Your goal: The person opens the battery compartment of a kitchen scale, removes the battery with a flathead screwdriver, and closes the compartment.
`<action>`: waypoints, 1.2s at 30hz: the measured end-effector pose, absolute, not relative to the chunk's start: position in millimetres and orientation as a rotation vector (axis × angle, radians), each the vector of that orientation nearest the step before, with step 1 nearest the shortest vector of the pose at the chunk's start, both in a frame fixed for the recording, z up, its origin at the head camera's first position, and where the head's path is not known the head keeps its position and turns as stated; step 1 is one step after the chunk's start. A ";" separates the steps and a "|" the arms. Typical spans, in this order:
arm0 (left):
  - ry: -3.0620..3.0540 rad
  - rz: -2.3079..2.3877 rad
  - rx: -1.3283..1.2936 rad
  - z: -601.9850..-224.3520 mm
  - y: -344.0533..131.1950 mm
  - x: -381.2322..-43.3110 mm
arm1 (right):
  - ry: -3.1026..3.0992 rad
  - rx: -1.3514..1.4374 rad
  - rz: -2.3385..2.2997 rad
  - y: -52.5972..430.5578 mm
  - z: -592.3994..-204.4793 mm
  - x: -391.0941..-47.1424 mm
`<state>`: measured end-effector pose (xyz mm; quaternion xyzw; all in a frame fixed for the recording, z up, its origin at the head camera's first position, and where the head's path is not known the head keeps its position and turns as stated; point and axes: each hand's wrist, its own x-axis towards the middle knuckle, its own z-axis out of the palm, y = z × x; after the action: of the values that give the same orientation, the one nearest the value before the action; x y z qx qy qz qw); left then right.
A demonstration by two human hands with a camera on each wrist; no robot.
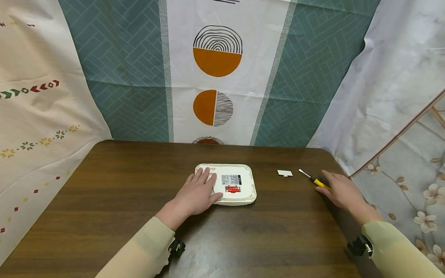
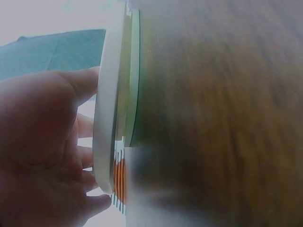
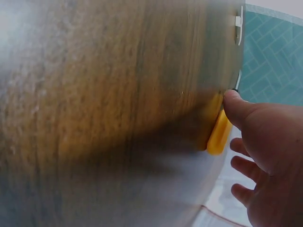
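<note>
A white, rounded-rectangular device (image 1: 248,177) lies on the table with a printed label and an uncovered battery compartment facing up. Red batteries (image 1: 233,189) show in that compartment. My left hand (image 1: 196,193) rests across the device's left part, fingers extended and spread, thumb by the near edge. The left wrist view shows the device's edge (image 2: 106,109) beside the palm. At the right, my right hand (image 1: 340,188) is at a screwdriver with a yellow handle (image 1: 321,185), thumb and index finger on either side of it. In the right wrist view, the thumb overlaps the handle (image 3: 218,135).
A small white cover with a tab (image 1: 284,173) lies between the device and the screwdriver. The brown wooden table (image 1: 137,223) meets a patterned curtain (image 1: 220,81) at the back. Fabric hangs close along both sides, the right-hand fabric (image 1: 404,190) near my right hand.
</note>
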<state>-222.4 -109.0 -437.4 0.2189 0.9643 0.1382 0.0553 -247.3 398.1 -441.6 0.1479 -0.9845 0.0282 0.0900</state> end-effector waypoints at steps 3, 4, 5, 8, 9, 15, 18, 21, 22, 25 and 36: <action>2.930 0.414 0.662 -438.3 -109.6 -223.8 | -2.933 0.434 0.081 399.7 -441.1 -247.2; 2.932 0.410 0.660 -438.6 -109.8 -224.2 | -2.934 0.430 0.081 399.9 -440.9 -247.3; 2.933 0.403 0.660 -438.9 -110.0 -224.6 | -2.934 0.425 0.082 400.1 -440.6 -247.5; 2.931 0.393 0.657 -439.1 -110.4 -225.4 | -2.931 0.412 0.100 400.8 -440.1 -247.2; 2.929 0.391 0.657 -439.2 -110.5 -225.5 | -2.931 0.409 0.108 401.4 -440.2 -247.1; 2.924 0.403 0.657 -439.7 -110.8 -225.5 | -2.926 0.400 0.128 405.7 -441.1 -245.8; 2.927 0.401 0.661 -440.0 -111.1 -225.7 | -2.922 0.395 0.140 406.9 -441.2 -245.9; 2.930 0.396 0.662 -439.9 -111.4 -225.6 | -2.930 0.378 0.151 407.6 -441.3 -246.5; 2.930 0.396 0.662 -439.8 -111.4 -225.5 | -2.935 0.369 0.156 407.6 -441.2 -246.8; 2.928 0.400 0.660 -439.3 -111.2 -225.2 | -2.956 0.336 0.165 407.5 -441.8 -247.5; 2.922 0.406 0.657 -438.6 -109.3 -223.6 | -2.956 0.263 0.224 409.8 -445.9 -244.9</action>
<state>-223.6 -109.3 -438.6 0.2172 0.9650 0.1343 0.0597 -244.9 409.8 -445.9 0.0880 -0.9899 0.0749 0.0826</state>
